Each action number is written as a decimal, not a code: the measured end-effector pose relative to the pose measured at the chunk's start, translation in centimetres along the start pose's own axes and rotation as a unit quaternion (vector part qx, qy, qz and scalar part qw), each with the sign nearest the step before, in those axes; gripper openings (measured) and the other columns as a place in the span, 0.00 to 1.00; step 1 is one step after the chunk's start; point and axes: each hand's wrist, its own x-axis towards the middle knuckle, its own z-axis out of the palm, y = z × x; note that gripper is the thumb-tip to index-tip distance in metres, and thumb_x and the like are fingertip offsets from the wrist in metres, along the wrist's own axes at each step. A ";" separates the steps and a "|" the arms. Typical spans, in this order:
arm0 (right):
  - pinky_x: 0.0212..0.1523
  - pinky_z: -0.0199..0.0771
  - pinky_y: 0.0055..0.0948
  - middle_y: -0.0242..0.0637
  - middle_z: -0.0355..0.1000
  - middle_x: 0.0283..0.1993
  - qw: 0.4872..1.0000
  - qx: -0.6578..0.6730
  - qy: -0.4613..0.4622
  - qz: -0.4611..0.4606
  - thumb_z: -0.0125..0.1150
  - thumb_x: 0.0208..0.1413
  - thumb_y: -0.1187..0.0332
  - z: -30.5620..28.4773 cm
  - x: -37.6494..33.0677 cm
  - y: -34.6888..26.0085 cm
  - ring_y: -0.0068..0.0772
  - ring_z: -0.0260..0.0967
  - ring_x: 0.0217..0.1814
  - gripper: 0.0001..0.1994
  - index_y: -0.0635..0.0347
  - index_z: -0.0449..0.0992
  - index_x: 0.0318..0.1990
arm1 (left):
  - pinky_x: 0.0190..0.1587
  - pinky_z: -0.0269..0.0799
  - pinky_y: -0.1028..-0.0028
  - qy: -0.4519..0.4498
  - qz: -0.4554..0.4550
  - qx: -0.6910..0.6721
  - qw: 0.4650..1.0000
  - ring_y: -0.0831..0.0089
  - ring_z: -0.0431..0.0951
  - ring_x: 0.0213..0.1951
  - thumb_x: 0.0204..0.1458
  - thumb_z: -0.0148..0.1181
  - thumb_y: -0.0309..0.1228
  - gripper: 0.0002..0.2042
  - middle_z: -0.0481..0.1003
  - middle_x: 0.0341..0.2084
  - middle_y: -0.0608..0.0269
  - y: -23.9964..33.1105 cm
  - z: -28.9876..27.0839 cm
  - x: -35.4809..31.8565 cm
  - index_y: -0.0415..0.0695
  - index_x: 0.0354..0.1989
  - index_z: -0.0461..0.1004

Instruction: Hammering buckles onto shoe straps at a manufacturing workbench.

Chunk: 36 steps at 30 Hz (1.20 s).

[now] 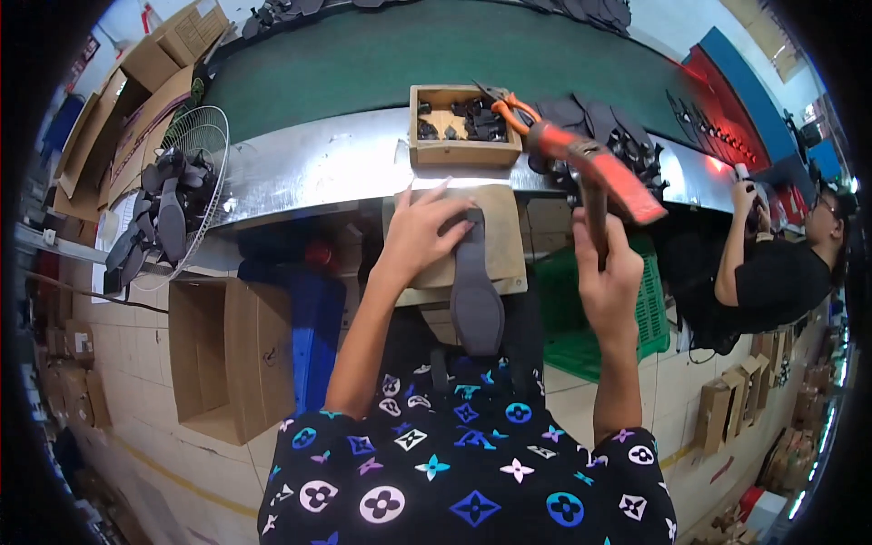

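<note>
A dark grey shoe sole (477, 313) lies over a beige work block (502, 218), its wide end hanging past the near edge. My left hand (423, 229) rests on the block, with thumb and index finger closed at the sole's narrow far end. Something small and black shows at those fingertips, too small to make out. Raised to the right of the block, my right hand (607, 277) grips the handle of a hammer with a red head (604, 173). The hammer is clear of the sole.
Behind the block stands a wooden box (463, 154) of small black parts, with orange-handled pliers (510, 107) at its corner. Dark soles (590, 123) are piled beside it. Left are a wire basket (218, 168) and a carton (250, 363). A co-worker (781, 272) sits at right.
</note>
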 end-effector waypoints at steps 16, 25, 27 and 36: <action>0.62 0.65 0.40 0.47 0.72 0.58 0.919 0.247 -0.304 -0.047 0.61 0.59 0.56 4.3 -3.0 2.9 0.43 0.68 0.61 0.21 0.64 0.76 0.52 | 0.41 0.64 0.78 -0.189 -0.159 -0.493 0.835 0.78 0.69 0.37 0.62 0.54 0.32 0.11 0.69 0.31 0.65 12.8 -4.2 -8.3 0.36 0.38 0.77; 0.48 0.65 0.34 0.36 0.72 0.33 0.758 0.590 -0.236 0.147 0.44 0.62 0.36 4.6 -8.5 -1.3 0.33 0.64 0.42 0.31 0.59 0.72 0.32 | 0.45 0.72 0.72 -0.231 -0.353 -0.656 0.626 0.67 0.77 0.39 0.61 0.49 0.39 0.16 0.76 0.37 0.51 16.5 -4.1 -9.2 0.34 0.39 0.72; 0.48 0.65 0.33 0.35 0.72 0.32 0.745 0.597 -0.240 0.179 0.45 0.62 0.36 4.5 -8.9 -1.0 0.33 0.63 0.42 0.31 0.59 0.72 0.32 | 0.45 0.72 0.72 -0.232 -0.359 -0.661 0.617 0.66 0.77 0.39 0.61 0.49 0.40 0.17 0.76 0.36 0.51 16.8 -4.1 -8.8 0.35 0.38 0.72; 0.51 0.70 0.30 0.43 0.76 0.47 0.691 0.544 -0.304 0.365 0.46 0.66 0.44 3.3 -7.0 -0.3 0.29 0.70 0.44 0.30 0.69 0.76 0.45 | 0.42 0.77 0.69 -0.161 -0.351 -0.544 0.745 0.62 0.80 0.36 0.60 0.48 0.40 0.17 0.77 0.36 0.45 16.1 -5.1 -7.0 0.33 0.38 0.71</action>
